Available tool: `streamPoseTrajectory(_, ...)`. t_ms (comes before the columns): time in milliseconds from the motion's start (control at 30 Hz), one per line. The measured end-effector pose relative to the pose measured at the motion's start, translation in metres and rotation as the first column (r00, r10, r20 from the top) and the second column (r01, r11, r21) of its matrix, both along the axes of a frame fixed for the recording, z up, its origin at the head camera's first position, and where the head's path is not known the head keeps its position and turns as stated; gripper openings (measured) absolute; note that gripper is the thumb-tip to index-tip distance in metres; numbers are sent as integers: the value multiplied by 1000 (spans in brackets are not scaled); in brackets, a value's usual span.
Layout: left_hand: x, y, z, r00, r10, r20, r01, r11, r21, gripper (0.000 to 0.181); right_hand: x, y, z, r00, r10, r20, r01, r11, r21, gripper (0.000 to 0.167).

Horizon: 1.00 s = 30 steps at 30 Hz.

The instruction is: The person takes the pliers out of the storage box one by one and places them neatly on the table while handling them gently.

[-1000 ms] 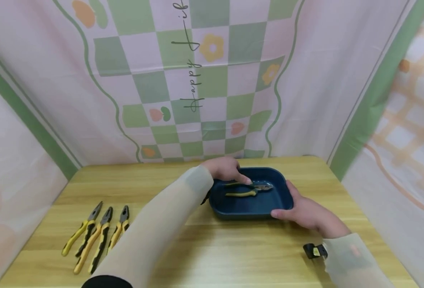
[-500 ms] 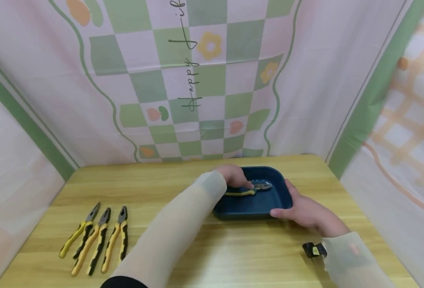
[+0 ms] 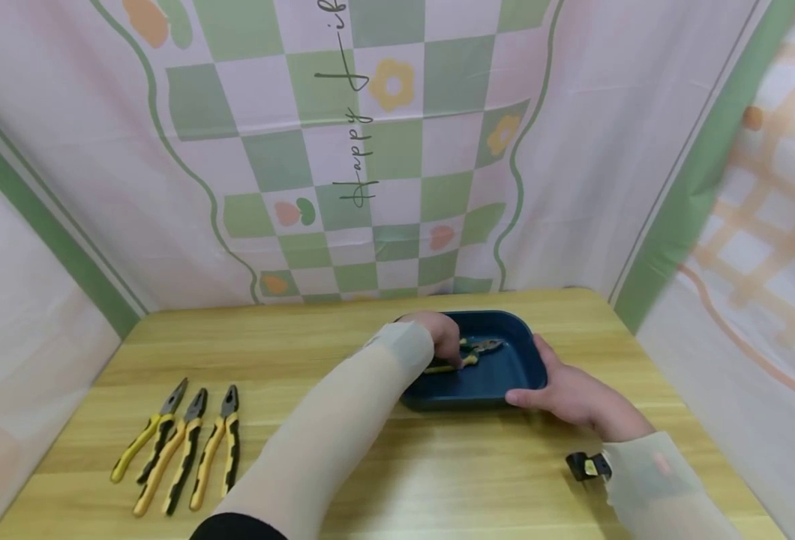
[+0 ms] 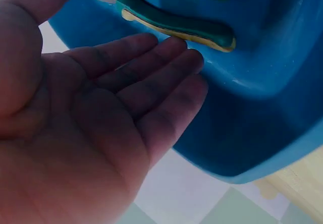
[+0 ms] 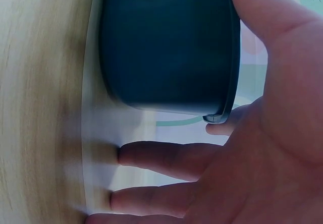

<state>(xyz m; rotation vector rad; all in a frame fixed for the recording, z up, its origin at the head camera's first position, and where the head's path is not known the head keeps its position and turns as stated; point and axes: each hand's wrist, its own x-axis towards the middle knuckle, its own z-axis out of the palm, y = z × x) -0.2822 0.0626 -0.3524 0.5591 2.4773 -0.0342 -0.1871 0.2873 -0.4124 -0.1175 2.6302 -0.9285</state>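
A dark blue tray [image 3: 492, 386] lies at the back of the table, holding pliers [image 3: 485, 346] with yellow and green handles. My left hand [image 3: 438, 337] reaches down into the tray over the handles. In the left wrist view its fingers [image 4: 171, 90] are nearly straight, with the fingertips close beside one plier handle [image 4: 176, 22]; whether they touch is unclear. The thumb reaches toward the metal head, its tip out of frame. My right hand [image 3: 569, 394] rests against the tray's right end, thumb along the front rim. In the right wrist view several fingers [image 5: 166, 158] spread straight below the tray's side.
Three pliers with yellow and black handles lie side by side at the left front: one [image 3: 151, 435], another [image 3: 175, 454] and a third [image 3: 220, 446]. A small black device [image 3: 588, 466] sits by the right sleeve. A patterned curtain [image 3: 397, 187] stands behind the wooden table [image 3: 451, 480].
My left hand has moved right and lower into the tray, over the pliers' handles. The pliers have turned slightly. My right hand has stayed at the tray's end.
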Motion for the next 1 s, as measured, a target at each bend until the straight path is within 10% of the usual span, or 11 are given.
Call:
streamPoseTrajectory(300, -5, 20, -25, 999, -4, -51, 4, 1000, 6, 18, -1, 1, -3, 1000, -3, -16, 2, 1000, -17, 126)
streamPoseTrajectory(633, -3, 29, -44, 969, 5, -248, -12, 1000, -27, 18, 0, -1, -4, 1000, 4, -27, -4, 1000, 13, 127)
streamPoseTrajectory(1000, 2, 26, -45, 956, -75, -285, 53, 995, -84, 26, 0, 0, -2, 1000, -6, -11, 5, 1000, -27, 126)
